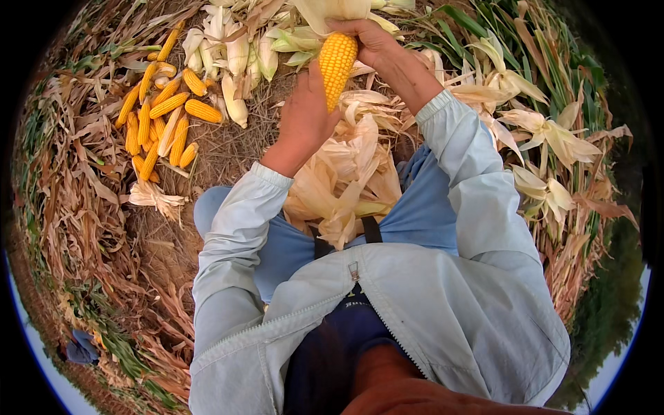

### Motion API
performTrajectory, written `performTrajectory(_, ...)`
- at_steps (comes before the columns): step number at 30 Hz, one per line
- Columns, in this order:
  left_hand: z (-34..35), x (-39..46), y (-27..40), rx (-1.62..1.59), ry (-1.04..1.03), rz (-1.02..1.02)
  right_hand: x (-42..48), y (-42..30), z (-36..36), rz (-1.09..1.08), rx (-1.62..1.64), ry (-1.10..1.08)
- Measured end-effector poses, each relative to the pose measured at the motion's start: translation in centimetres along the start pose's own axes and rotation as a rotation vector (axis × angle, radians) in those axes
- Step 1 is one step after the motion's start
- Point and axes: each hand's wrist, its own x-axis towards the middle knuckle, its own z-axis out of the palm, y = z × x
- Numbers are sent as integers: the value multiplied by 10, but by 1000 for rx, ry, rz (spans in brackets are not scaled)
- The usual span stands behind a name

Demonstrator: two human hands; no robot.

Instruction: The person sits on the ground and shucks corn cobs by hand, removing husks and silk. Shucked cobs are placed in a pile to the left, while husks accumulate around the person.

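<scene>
Between my hands is a bare yellow ear of corn (pixel 337 65), its husk (pixel 332 13) peeled back at the top of the view. My left hand (pixel 307 111) grips the ear's lower part from the left side. At the ear's upper end, my right hand (pixel 371 41) is closed around the base of the pale husk leaves. Dry loose husks (pixel 353 176) are heaped between my legs, below the ear. Husked yellow cobs (pixel 168 105) lie in a pile on the ground to the left. Several ears still in pale husks (pixel 237 54) lie just left of my hands.
Dry corn leaves and stalks (pixel 78 161) cover the ground at the left. Opened empty husks (pixel 560 135) hang or lie on stalks at the right, beside green leaves (pixel 539 57). Far off at the lower left, a person (pixel 82 346) is partly visible.
</scene>
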Motion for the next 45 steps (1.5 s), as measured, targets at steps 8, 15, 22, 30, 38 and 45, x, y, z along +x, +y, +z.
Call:
performTrajectory(8, -1, -1, -5, 85, 102, 110, -15, -24, 6, -36, 101, -171)
performTrajectory(15, -1, 4, -22, -859, -318, -120, -2, -7, -1, 60, 142, 19)
performTrajectory(22, 17, 9, -17, -622, -219, -122, 28, -4, -36, -9, 231, 142)
performTrajectory(30, 39, 10, 11, -1020, -31, -372, 35, 2, -24, -169, 402, 440)
performTrajectory(38, 16, 10, 26, -2017, 2, -906, 51, 11, -19, -255, 370, 501)
performTrajectory(45, -122, 8, -117, -2016, 520, -658, 7, 140, -96, 307, -1197, -570)
